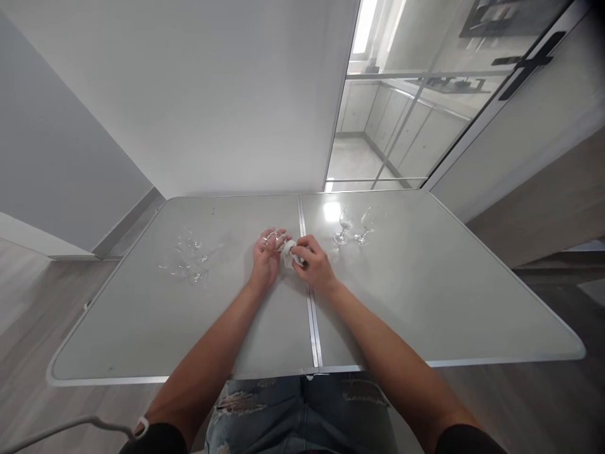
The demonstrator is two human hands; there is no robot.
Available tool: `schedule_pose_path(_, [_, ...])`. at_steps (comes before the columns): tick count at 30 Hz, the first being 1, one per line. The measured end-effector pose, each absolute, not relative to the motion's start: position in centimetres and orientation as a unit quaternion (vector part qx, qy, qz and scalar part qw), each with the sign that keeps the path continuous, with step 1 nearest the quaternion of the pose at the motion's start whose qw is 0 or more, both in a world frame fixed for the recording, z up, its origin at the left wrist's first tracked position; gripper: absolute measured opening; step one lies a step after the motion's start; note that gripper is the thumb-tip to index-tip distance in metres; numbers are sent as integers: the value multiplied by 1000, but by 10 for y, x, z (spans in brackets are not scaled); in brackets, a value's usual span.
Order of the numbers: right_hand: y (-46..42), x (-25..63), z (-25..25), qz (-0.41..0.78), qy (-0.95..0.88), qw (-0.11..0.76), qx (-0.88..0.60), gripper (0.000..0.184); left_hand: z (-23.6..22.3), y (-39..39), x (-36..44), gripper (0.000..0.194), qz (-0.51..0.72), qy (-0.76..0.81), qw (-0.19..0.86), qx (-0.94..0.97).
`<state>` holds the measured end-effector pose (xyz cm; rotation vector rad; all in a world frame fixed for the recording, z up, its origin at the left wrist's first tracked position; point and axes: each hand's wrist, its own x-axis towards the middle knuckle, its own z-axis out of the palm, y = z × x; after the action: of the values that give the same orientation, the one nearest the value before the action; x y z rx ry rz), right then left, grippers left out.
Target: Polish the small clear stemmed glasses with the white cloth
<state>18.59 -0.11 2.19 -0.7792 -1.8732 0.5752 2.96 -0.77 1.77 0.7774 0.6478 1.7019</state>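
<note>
Pale walls [236, 94] rise behind a light-topped table [142, 328], with a glazed door [401, 120] at the upper right of the frame and a metal seam [312, 328] running down the tabletop near the centre. Just above the middle of the table, both hands meet over a clear glass [274, 239]. The left hand [266, 255] cradles it, fingers curled around what looks like its bowl. The right hand [314, 261] has its fingertips closed on a crumpled white piece [288, 251], cloth or paper, pressed against the end of the glass nearest that hand. A small dark patch shows between the right fingers, too small to make out.

At centre left of the frame, a loose group of clear glasses [197, 276] sits close together; their outlines are too faint to count surely. Right of the seam, two stemmed glasses stand upright side by side, a nearer-centre one [340, 238] and an outer one [362, 240].

The step in hand seems to be working the white piece over the glass. From this hold, any further move calls for light, even pressure from the right fingertips and a steady left hand, as the thin glass could slip or crack.
</note>
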Motion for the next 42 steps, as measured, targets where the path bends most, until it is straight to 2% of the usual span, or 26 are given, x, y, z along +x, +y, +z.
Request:
schedule_pose_path(3, [-2,189,24,153,-824,462,-290,23,19,-9,29,39,716,272,552,330])
schedule_pose_path(5, [-2,188,25,193,-800,473,-315,18,19,-9,29,40,713,268,559,328])
schedule_pose_path(9, [-1,182,26,436,-646,492,-388,10,17,-8,29,43,704,264,571,330])
schedule_pose_path(12, [2,181,29,633,-509,447,-376,15,18,-8,29,42,690,261,578,348])
schedule_pose_path(16, [4,188,33,748,-449,370,-320,26,19,-8,27,45,669,261,588,371])
schedule_pose_path(19, [4,193,32,722,-518,341,-308,30,19,-9,27,51,670,266,586,371])
schedule_pose_path(24, [6,189,24,405,-737,395,-370,21,16,-7,31,53,701,303,527,374])
schedule_pose_path(27, [6,186,22,343,-757,402,-385,16,16,-7,33,52,702,308,519,379])
schedule_pose_path(29, [5,184,22,392,-730,400,-392,14,16,-7,33,52,696,307,526,380])
schedule_pose_path(36, [3,185,31,760,-438,370,-306,36,15,-10,29,48,682,305,551,371])
schedule_pose_path(39, [4,186,31,808,-382,349,-282,33,15,-11,29,47,682,305,555,366])
schedule_pose_path(42, [4,187,31,778,-423,350,-306,33,17,-10,30,48,686,299,552,368])
